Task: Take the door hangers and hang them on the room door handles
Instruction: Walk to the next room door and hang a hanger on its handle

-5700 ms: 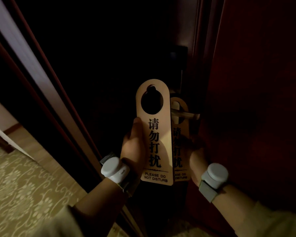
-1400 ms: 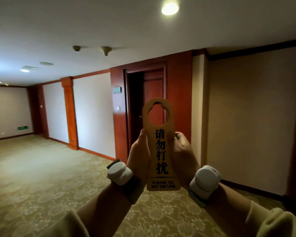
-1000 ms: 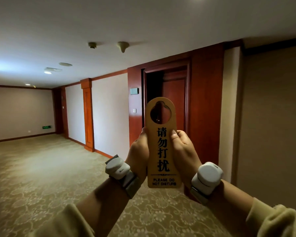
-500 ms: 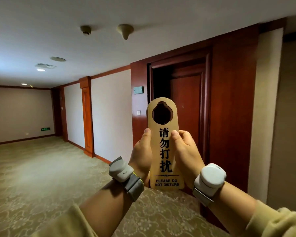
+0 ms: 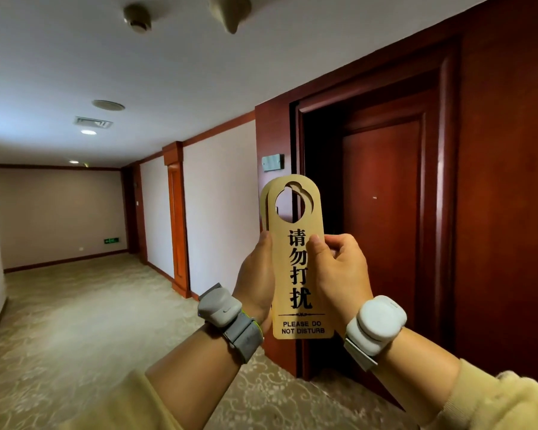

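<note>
I hold a stack of tan "Please do not disturb" door hangers (image 5: 298, 274) upright in front of me, with a round hole at the top. The rim of a second hanger shows behind the front one at its upper left. My left hand (image 5: 257, 280) grips the stack's left edge and my right hand (image 5: 339, 274) grips its right edge, thumb on the front face. Behind the hangers a dark red room door (image 5: 382, 231) sits recessed in its wooden frame. Its handle is hidden behind the hangers.
A carpeted corridor (image 5: 75, 321) runs off to the left, with another wooden door frame (image 5: 176, 218) farther along the right wall. A small grey plate (image 5: 273, 162) is fixed beside the near door. Grey bands wrap both wrists.
I left the dark doorway where one hanger hangs on a handle and came down the corridor. The red door has grown larger and nearer. A second hanger's edge now shows behind the front one.
</note>
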`<state>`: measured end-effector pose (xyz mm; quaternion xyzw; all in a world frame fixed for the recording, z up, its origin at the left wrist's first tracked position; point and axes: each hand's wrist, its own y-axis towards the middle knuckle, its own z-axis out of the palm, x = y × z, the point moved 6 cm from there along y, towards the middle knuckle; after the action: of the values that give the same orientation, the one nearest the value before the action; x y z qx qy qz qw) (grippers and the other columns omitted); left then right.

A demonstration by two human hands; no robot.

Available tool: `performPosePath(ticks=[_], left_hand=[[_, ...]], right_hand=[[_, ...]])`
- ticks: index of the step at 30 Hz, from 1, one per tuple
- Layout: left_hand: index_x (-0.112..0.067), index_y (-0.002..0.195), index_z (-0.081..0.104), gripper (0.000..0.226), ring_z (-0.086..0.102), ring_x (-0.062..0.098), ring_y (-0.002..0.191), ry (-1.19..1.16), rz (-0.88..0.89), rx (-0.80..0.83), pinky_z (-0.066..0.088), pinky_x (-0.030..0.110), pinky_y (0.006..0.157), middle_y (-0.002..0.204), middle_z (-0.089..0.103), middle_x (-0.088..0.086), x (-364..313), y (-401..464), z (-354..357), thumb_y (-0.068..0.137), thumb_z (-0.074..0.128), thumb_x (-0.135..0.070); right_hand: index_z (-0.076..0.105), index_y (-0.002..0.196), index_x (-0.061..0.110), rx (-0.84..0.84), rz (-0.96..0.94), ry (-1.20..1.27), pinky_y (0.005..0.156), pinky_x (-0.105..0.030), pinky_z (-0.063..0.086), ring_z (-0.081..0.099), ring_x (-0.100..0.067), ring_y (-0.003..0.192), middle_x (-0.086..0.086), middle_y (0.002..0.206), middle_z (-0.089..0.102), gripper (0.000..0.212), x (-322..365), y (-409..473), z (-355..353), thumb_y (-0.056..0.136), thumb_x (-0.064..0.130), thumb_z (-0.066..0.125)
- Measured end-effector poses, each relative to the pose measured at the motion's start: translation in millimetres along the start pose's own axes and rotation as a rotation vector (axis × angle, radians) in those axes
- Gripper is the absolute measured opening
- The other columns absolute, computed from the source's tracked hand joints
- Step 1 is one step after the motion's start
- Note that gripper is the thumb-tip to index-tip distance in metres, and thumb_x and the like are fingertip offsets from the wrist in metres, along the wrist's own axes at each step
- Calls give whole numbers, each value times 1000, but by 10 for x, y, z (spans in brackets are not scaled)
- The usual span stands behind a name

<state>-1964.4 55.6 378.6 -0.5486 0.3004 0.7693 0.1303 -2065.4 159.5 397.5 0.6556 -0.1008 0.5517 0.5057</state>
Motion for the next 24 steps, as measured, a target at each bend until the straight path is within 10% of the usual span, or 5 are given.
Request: performPosePath(ticks=[5, 10, 19, 24], left_hand=[[-26, 93, 79, 52, 79, 25, 88, 20, -34, -56, 62, 37, 73, 93, 82, 6, 505, 1184, -22, 100, 38, -56], [-23, 87, 77, 55, 78, 25, 78, 63, -27, -66, 63, 37, 69, 86, 82, 8, 1051, 2357, 17, 102, 35, -55], [-10, 93, 72, 55, 69, 30, 80, 61, -47, -20, 55, 56, 92, 92, 77, 21, 1756, 4733, 154, 99, 40, -54], [-23, 68, 72, 54, 68, 14, 58, 64, -83, 54, 57, 33, 63, 64, 72, -1, 2292, 6039, 387, 100, 40, -53]], right_hand=[[58, 97, 20, 4, 45, 37, 49, -21, 48, 64, -1, 52, 13, 56, 69, 15, -853, 1025, 249, 95, 35, 56], [60, 100, 18, -10, 41, 24, 61, -29, 59, 72, -7, 68, 6, 73, 75, 17, -1646, 1976, 441, 96, 33, 55], [57, 93, 24, -92, 19, -18, 49, -17, 53, 70, 0, 63, 12, 69, 75, 10, -2879, 3937, 837, 97, 32, 53], [56, 92, 26, -150, 36, -84, 52, -17, 49, 67, 4, 63, 7, 79, 73, 12, -3634, 5038, 865, 96, 36, 51]])
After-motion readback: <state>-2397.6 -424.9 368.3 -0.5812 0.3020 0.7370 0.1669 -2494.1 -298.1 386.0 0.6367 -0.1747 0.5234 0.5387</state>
